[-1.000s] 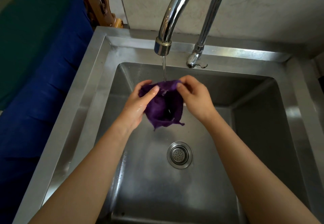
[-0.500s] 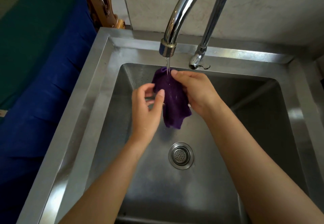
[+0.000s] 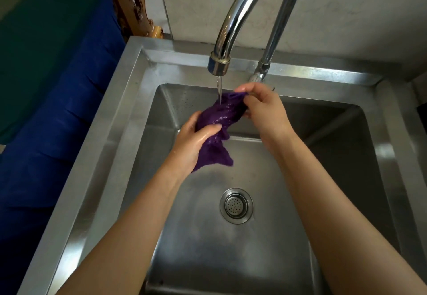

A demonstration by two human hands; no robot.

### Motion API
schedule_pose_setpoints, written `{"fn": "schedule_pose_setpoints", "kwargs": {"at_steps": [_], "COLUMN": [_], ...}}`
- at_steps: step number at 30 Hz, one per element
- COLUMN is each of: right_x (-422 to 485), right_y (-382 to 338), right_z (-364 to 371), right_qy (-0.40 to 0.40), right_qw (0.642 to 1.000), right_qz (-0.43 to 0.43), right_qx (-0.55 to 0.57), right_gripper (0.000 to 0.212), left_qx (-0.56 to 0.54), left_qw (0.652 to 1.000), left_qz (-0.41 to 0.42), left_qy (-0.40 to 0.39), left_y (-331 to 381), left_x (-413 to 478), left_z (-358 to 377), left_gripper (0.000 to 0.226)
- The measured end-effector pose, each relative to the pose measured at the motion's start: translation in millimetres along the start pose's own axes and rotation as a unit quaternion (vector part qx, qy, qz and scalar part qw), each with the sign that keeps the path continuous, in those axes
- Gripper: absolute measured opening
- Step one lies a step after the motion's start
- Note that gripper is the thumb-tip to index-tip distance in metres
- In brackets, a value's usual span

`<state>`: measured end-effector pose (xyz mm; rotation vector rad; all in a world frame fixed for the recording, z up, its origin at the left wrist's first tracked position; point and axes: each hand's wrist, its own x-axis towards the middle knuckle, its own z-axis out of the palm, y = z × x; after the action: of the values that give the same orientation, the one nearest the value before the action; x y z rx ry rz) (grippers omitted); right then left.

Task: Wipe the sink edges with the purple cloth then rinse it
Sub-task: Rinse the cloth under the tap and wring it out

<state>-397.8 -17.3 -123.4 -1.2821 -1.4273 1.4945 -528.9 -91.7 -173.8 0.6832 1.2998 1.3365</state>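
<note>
The wet purple cloth (image 3: 219,116) is bunched into a roll over the steel sink (image 3: 120,119), right under the running tap (image 3: 219,63). A thin stream of water lands on its upper end. My left hand (image 3: 193,142) grips the lower part of the cloth, and a loose corner hangs below that hand. My right hand (image 3: 263,110) holds the upper end by the fingers, just below the spout.
The drain strainer (image 3: 236,205) sits in the basin floor below the hands. A tiled wall (image 3: 196,6) rises behind the sink. A blue and green cloth-covered surface (image 3: 57,86) and a carved wooden piece (image 3: 136,6) stand to the left.
The left hand, off the cloth half a second ago, has closed around its lower part. The cloth, hanging from the right hand, is now gathered into a roll between both hands.
</note>
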Motion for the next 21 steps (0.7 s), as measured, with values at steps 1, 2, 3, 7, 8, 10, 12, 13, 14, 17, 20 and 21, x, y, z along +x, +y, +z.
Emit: {"fn": "schedule_pose_setpoints", "kwargs": {"at_steps": [1,2,3,7,8,10,12,13,14,17,20,21], "right_x": [-1,-3,-6,-23,-25,-23,-21,-20,-18,-16,-14,-16], "right_y": [6,13,21,51,60,77,82,82,82,67,54,48], "right_z": [0,1,3,12,15,17,20,21,22,18,21,26], "right_qy": [0.007,0.009,0.004,-0.013,-0.001,0.015,-0.018,-0.044,-0.061,-0.022,0.032,0.036], "right_qw": [1.000,1.000,1.000,0.997,0.992,0.983,0.971,0.960,0.947,0.935,0.976,0.990], "right_qz": [0.006,0.007,0.008,0.074,0.106,0.174,0.231,0.257,0.273,0.263,0.146,0.098], "right_qx": [-0.003,-0.013,-0.020,0.030,0.062,0.055,0.057,0.107,0.157,0.236,0.159,0.095], "right_gripper": [0.027,0.028,0.030,0.025,0.017,0.021,0.048,0.054,0.057,0.056,0.044,0.041], "left_qx": [-0.038,-0.072,-0.104,-0.233,-0.260,-0.304,-0.334,-0.334,-0.327,-0.238,-0.095,-0.085], "left_qw": [0.999,0.997,0.994,0.968,0.959,0.942,0.930,0.930,0.934,0.967,0.994,0.995], "left_qz": [-0.002,-0.004,-0.008,-0.056,-0.072,-0.102,-0.120,-0.122,-0.118,-0.055,-0.020,-0.021], "left_qy": [-0.005,-0.003,0.009,0.081,0.090,0.099,0.100,0.095,0.088,0.066,0.043,0.040], "left_y": [4,7,9,19,20,23,24,23,24,20,12,9], "left_x": [1,3,5,10,12,12,12,13,12,16,16,15], "left_z": [2,5,7,18,20,25,31,33,32,15,4,4], "left_gripper": [0.019,0.017,0.020,0.047,0.038,0.019,0.013,0.011,0.007,0.032,0.040,0.037]}}
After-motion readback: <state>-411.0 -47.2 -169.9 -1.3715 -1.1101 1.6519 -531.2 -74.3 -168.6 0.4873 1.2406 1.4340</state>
